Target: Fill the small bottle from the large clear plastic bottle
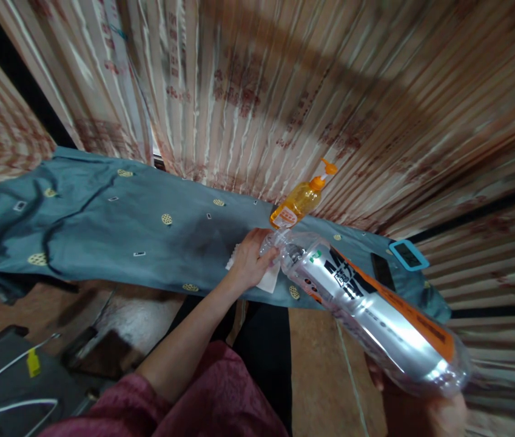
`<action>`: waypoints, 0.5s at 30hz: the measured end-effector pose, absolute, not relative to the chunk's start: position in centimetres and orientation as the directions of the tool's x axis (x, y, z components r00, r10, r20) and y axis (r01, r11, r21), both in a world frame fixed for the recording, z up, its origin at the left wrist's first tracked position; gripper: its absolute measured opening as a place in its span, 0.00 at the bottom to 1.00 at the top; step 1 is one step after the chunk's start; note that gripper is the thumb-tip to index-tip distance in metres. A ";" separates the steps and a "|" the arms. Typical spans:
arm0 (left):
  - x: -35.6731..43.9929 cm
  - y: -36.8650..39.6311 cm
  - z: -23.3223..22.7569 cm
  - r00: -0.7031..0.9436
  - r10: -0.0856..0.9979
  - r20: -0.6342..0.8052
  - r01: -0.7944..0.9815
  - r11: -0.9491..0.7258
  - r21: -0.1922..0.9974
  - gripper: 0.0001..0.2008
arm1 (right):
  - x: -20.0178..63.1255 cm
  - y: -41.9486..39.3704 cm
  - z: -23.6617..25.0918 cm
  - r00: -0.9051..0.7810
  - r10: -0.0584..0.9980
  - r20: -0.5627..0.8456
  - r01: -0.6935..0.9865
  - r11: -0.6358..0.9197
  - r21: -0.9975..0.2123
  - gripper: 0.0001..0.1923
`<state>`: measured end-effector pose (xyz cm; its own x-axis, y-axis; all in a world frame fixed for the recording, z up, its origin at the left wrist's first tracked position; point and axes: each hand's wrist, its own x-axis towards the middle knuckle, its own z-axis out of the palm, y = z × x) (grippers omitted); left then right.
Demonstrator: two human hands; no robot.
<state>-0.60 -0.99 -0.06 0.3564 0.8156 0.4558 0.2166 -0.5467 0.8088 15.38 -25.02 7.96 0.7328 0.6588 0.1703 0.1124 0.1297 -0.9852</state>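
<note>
Head view: right hand (425, 406) grips the base of a tilted plastic bottle (366, 303), while left hand (250, 261) closes its fingers on the neck above a white cloth (270, 280) on the cloth-covered bench (102, 230). The step in hand appears to be uncapping; next the left fingers need to twist while the right hand steadies the bottle, clear of the orange pump bottle (300, 200) at the bench's far edge.

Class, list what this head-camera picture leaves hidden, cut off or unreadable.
- Right hand: cut off by the bottom edge and covered by the large plastic bottle.
- Bottle mouth: hidden behind the left hand.
- White cloth: mostly under that hand.
- Label on the orange pump bottle: too small to read.
- Blue-framed device: screen unreadable.
</note>
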 end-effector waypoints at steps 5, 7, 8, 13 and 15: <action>-0.6 -0.9 0.0 0.368 0.814 0.450 0.226 -0.548 0.805 0.19 | 17.2 -25.6 6.4 0.716 0.668 0.204 0.096 0.195 -0.976 0.36; -0.5 -0.9 -0.1 0.376 0.809 0.451 0.228 -0.553 0.801 0.18 | 17.5 -25.6 6.1 0.694 0.682 0.231 0.107 0.221 -0.970 0.39; -0.5 -0.9 -0.1 0.378 0.808 0.452 0.230 -0.555 0.799 0.18 | 17.5 -25.6 6.1 0.687 0.686 0.239 0.113 0.224 -0.968 0.40; -0.5 -0.7 -0.3 0.376 0.799 0.470 0.227 -0.571 0.789 0.19 | 15.8 -25.8 6.4 0.738 0.651 0.178 0.066 0.194 -0.979 0.39; -0.5 -0.6 -0.3 0.377 0.800 0.467 0.239 -0.571 0.786 0.19 | 15.4 -25.8 6.3 0.748 0.643 0.163 0.050 0.191 -0.980 0.40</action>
